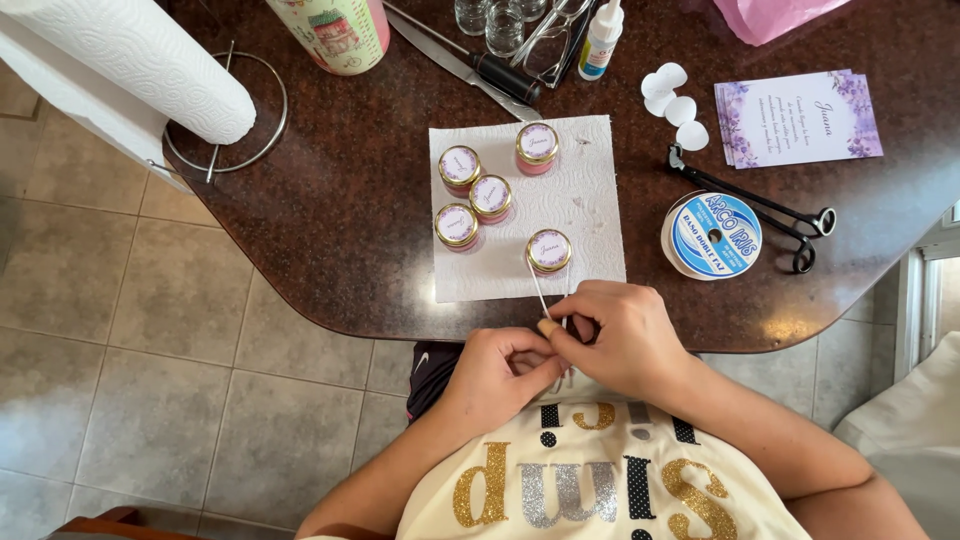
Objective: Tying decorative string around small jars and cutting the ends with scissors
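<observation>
Both hands meet at the table edge (330, 310), close to the body. Left hand (497, 365) is curled nearly shut, fingertips pinching a thin white ribbon (537, 288). Right hand (620, 335) is also closed, thumb and forefinger gripping the same strand; what lies inside the fist cannot be made out. The ribbon rises to the nearest small jar (549, 251), which stands on a paper towel (590, 200). Judgement: keep the strand taut and level around the jar, hands low, pulling evenly. Beyond stand four more jars (490, 195); a ribbon spool (712, 236) lies to the right.
</observation>
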